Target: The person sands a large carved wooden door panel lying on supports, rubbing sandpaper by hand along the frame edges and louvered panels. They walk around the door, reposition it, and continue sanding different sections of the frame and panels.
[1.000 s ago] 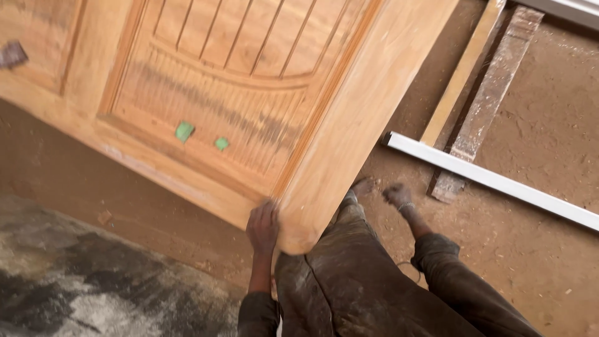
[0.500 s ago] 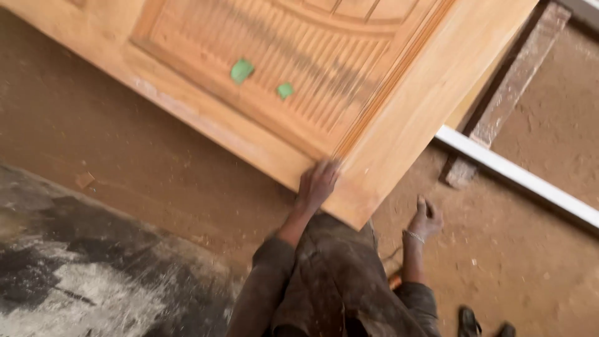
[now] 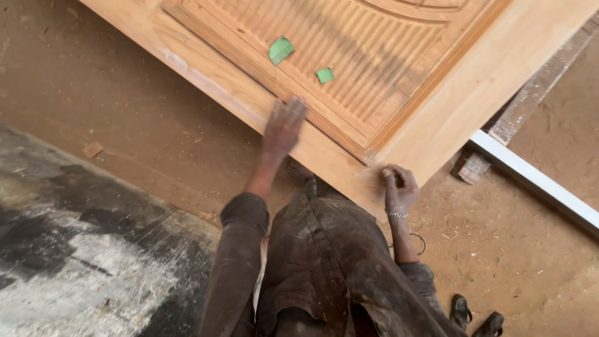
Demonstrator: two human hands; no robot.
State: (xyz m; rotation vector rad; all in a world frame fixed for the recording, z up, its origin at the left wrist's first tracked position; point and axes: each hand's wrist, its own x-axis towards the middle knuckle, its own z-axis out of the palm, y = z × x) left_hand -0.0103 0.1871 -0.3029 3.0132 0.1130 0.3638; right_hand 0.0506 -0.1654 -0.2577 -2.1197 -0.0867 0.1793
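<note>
Head view: our left hand point(image 3: 284, 128) lies spread flat on the door point(image 3: 399, 75) edge, right hand point(image 3: 398, 187) curled gripping its near corner, bare floor point(image 3: 112, 106) left.

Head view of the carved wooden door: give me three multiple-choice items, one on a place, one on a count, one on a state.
1. Where is the right hand?
A. at the wooden door's near corner
B. on the white bar
C. on the sandals

2. How many green scraps lie on the carved panel?
A. one
B. two
C. four

3. How is the left hand?
A. closed in a fist
B. open, flat on the door's frame
C. hanging clear of the door

Answers:
1 A, its curled fingers sit at the corner edge.
2 B, a larger and a smaller scrap show.
3 B, its fingers are spread against the wood.
</note>
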